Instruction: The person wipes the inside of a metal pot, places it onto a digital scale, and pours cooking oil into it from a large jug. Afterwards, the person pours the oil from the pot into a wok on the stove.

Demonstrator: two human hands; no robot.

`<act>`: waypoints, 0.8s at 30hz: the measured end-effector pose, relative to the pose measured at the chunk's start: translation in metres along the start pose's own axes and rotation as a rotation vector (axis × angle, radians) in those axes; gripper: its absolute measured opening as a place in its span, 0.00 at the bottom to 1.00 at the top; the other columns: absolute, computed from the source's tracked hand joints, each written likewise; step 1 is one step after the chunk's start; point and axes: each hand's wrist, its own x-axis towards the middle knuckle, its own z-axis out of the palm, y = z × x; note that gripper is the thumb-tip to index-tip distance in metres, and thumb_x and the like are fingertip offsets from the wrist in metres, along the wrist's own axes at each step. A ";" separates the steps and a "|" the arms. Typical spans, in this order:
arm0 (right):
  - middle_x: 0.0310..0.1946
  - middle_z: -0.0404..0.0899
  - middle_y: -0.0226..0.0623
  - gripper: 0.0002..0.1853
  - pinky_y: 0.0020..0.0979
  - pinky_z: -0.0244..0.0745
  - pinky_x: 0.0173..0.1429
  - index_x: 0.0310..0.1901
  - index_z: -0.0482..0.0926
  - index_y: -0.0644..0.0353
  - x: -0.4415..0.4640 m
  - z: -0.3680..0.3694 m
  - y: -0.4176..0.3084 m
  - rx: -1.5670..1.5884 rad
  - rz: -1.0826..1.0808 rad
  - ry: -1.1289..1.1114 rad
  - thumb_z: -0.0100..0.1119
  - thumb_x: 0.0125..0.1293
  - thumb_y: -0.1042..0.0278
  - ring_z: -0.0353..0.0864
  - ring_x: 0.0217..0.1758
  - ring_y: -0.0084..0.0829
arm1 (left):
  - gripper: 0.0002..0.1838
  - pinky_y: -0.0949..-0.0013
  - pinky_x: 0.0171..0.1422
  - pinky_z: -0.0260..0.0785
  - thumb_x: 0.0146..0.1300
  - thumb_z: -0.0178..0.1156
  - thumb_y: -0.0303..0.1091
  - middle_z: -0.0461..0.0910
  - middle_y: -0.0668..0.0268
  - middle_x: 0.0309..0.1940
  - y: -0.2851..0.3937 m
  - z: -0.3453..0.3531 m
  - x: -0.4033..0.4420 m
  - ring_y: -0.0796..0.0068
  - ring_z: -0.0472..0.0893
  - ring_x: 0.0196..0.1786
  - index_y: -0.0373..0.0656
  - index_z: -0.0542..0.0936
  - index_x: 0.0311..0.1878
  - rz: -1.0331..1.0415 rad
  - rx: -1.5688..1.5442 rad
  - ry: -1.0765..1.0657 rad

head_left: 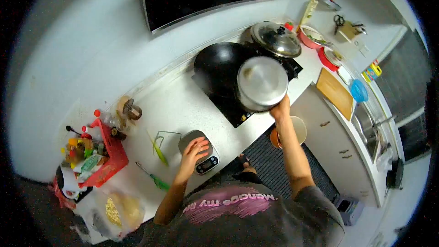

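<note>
My right hand point(280, 109) is closed on the near edge of a round silver metal pot point(262, 81), over the black cooktop point(226, 110). The pot is tilted, its flat round face towards me; whether it holds anything is hidden. Just left of it a black wok point(218, 66) sits on the cooktop, partly covered by the pot. My left hand point(194, 152) is over a kitchen scale point(206, 164), fingers apart and nothing in them. I cannot tell whether it touches the scale's dark plate. A green spring onion piece point(160, 154) and a green-handled tool point(158, 182) lie beside it.
A glass-lidded pan point(276, 40) stands at the back of the cooktop. On the left is a red basket point(116, 158) of bottles, with a plastic bag point(123, 212) nearer me. A cutting board point(335, 92) and sink point(366, 126) are right; a bucket point(298, 130) stands on the floor.
</note>
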 end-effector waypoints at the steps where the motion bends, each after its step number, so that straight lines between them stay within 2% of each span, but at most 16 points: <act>1: 0.49 0.75 0.39 0.18 0.38 0.66 0.58 0.50 0.71 0.63 0.034 0.005 -0.002 0.005 0.028 -0.013 0.40 0.65 0.60 0.72 0.53 0.36 | 0.23 0.61 0.56 0.67 0.67 0.46 0.45 0.71 0.55 0.53 -0.005 -0.003 -0.002 0.63 0.73 0.54 0.39 0.66 0.59 -0.011 -0.005 0.076; 2: 0.48 0.75 0.39 0.18 0.38 0.66 0.58 0.50 0.72 0.63 0.071 0.007 -0.002 0.009 0.058 -0.026 0.41 0.65 0.60 0.72 0.52 0.36 | 0.22 0.62 0.55 0.68 0.67 0.46 0.44 0.72 0.56 0.52 -0.010 -0.006 -0.005 0.64 0.74 0.53 0.40 0.66 0.58 -0.022 -0.011 0.153; 4: 0.48 0.75 0.37 0.16 0.37 0.66 0.56 0.46 0.75 0.61 0.160 -0.004 0.011 -0.077 0.092 0.002 0.50 0.61 0.61 0.72 0.52 0.36 | 0.21 0.63 0.54 0.68 0.66 0.48 0.43 0.73 0.58 0.50 -0.026 -0.006 -0.017 0.66 0.75 0.51 0.40 0.68 0.57 -0.026 -0.056 0.321; 6: 0.47 0.74 0.37 0.18 0.37 0.66 0.54 0.46 0.74 0.64 0.188 0.028 0.015 -0.309 0.066 0.182 0.52 0.60 0.60 0.72 0.49 0.36 | 0.21 0.66 0.52 0.68 0.65 0.50 0.43 0.75 0.61 0.47 -0.045 -0.001 -0.025 0.69 0.76 0.48 0.40 0.69 0.55 0.006 -0.134 0.492; 7: 0.49 0.73 0.40 0.22 0.39 0.66 0.54 0.49 0.72 0.67 0.192 0.045 0.017 -0.400 0.117 0.221 0.53 0.60 0.57 0.71 0.50 0.38 | 0.19 0.65 0.51 0.69 0.65 0.50 0.42 0.76 0.61 0.46 -0.055 0.001 -0.026 0.68 0.76 0.46 0.40 0.70 0.53 0.005 -0.203 0.552; 8: 0.51 0.71 0.44 0.26 0.41 0.66 0.54 0.52 0.69 0.71 0.227 0.038 0.031 -0.457 0.097 0.168 0.53 0.61 0.54 0.70 0.51 0.41 | 0.19 0.65 0.51 0.69 0.65 0.50 0.42 0.76 0.61 0.46 -0.067 0.008 -0.030 0.68 0.77 0.46 0.40 0.70 0.53 0.028 -0.249 0.607; 10: 0.53 0.70 0.48 0.30 0.42 0.65 0.55 0.55 0.67 0.72 0.229 0.060 0.040 -0.765 0.156 0.251 0.54 0.61 0.52 0.69 0.53 0.43 | 0.18 0.64 0.51 0.69 0.65 0.49 0.41 0.76 0.61 0.46 -0.077 0.029 -0.032 0.68 0.77 0.45 0.41 0.70 0.53 0.086 -0.337 0.710; 12: 0.57 0.66 0.50 0.35 0.41 0.64 0.56 0.57 0.64 0.73 0.260 0.052 0.066 -0.874 0.143 0.124 0.56 0.60 0.48 0.66 0.57 0.44 | 0.17 0.61 0.51 0.69 0.65 0.49 0.40 0.75 0.60 0.47 -0.088 0.054 -0.032 0.66 0.77 0.46 0.41 0.70 0.53 0.098 -0.421 0.805; 14: 0.50 0.72 0.49 0.32 0.40 0.67 0.51 0.53 0.67 0.74 0.296 0.049 0.091 -1.063 0.112 0.097 0.55 0.60 0.49 0.71 0.50 0.43 | 0.17 0.61 0.51 0.69 0.66 0.49 0.40 0.75 0.59 0.47 -0.095 0.080 -0.035 0.65 0.77 0.46 0.41 0.70 0.53 0.158 -0.476 0.854; 17: 0.31 0.79 0.48 0.26 0.39 0.69 0.40 0.32 0.79 0.71 0.313 0.056 0.108 -1.219 -0.083 0.063 0.51 0.62 0.47 0.78 0.33 0.42 | 0.17 0.61 0.51 0.68 0.65 0.49 0.39 0.75 0.60 0.46 -0.117 0.104 -0.040 0.65 0.77 0.46 0.40 0.70 0.53 0.218 -0.530 0.913; 18: 0.29 0.79 0.51 0.27 0.39 0.69 0.40 0.29 0.79 0.70 0.325 0.057 0.108 -1.287 -0.123 -0.129 0.49 0.62 0.46 0.78 0.34 0.43 | 0.17 0.61 0.51 0.68 0.65 0.49 0.39 0.75 0.60 0.46 -0.134 0.104 -0.042 0.65 0.77 0.46 0.40 0.70 0.53 0.256 -0.566 0.902; 20: 0.27 0.79 0.49 0.26 0.40 0.69 0.40 0.28 0.78 0.68 0.288 0.083 0.083 -1.471 -0.435 -0.318 0.48 0.62 0.46 0.78 0.33 0.45 | 0.17 0.62 0.50 0.68 0.65 0.50 0.39 0.76 0.60 0.45 -0.171 0.097 -0.045 0.66 0.76 0.45 0.40 0.70 0.53 0.337 -0.636 0.870; 22: 0.28 0.79 0.46 0.24 0.39 0.69 0.39 0.29 0.79 0.64 0.255 0.109 0.060 -1.541 -0.515 -0.521 0.49 0.61 0.46 0.78 0.34 0.44 | 0.17 0.62 0.49 0.69 0.65 0.50 0.39 0.76 0.60 0.45 -0.168 0.112 -0.048 0.66 0.77 0.44 0.40 0.70 0.53 0.343 -0.582 0.960; 23: 0.29 0.79 0.44 0.24 0.39 0.69 0.39 0.31 0.79 0.61 0.263 0.105 0.068 -1.397 -0.648 -0.681 0.50 0.59 0.44 0.77 0.34 0.45 | 0.18 0.62 0.48 0.69 0.65 0.50 0.39 0.76 0.59 0.44 -0.166 0.121 -0.050 0.66 0.77 0.44 0.40 0.70 0.53 0.341 -0.555 1.004; 24: 0.28 0.79 0.45 0.22 0.39 0.70 0.40 0.34 0.78 0.61 0.237 0.117 0.049 -1.502 -0.517 -0.860 0.55 0.56 0.45 0.77 0.34 0.46 | 0.17 0.62 0.48 0.69 0.65 0.50 0.38 0.76 0.59 0.44 -0.166 0.126 -0.051 0.67 0.77 0.44 0.40 0.70 0.54 0.347 -0.569 1.027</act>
